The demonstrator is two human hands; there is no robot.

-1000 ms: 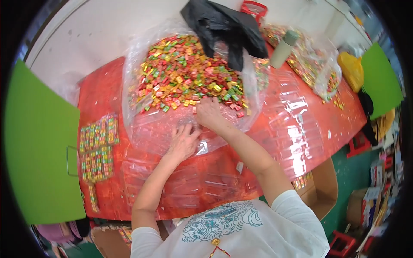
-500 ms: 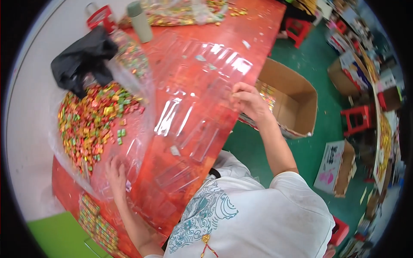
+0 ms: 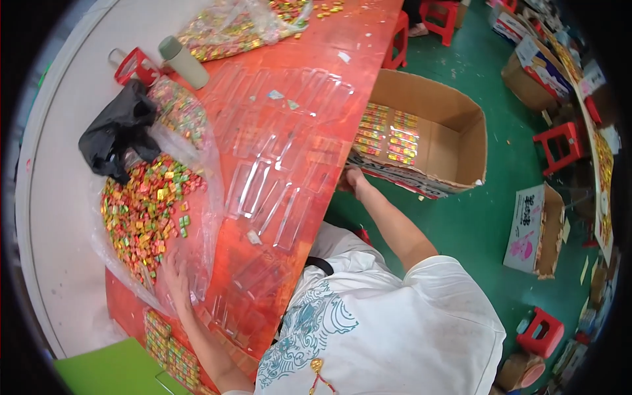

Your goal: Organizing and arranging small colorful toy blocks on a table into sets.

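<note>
My left hand (image 3: 174, 275) rests with fingers stretched out on a clear plastic bag (image 3: 209, 227), beside a heap of small foil-wrapped candies (image 3: 135, 220) in red, gold and green. A few green pieces lie loose at the heap's right side. Down at the table's right edge, my right hand (image 3: 351, 179) is next to the near wall of a cardboard box (image 3: 454, 145); its fingers are mostly hidden. Inside the box lie flat packs of candies (image 3: 403, 138) in rows. Several long clear plastic trays (image 3: 263, 187) are spread over the red table (image 3: 342, 39).
A black plastic bag (image 3: 118, 131), a red basket (image 3: 137, 66) and a pale green bottle (image 3: 184, 62) stand along the wall. Filled candy packs (image 3: 172, 352) lie at the lower left. Red stools (image 3: 559, 146) and another carton (image 3: 533, 230) are on the green floor.
My right hand has dropped from above the table's edge to beside the box wall. My left hand stays by the candy heap. The whole view has shifted, showing more of the box's inside.
</note>
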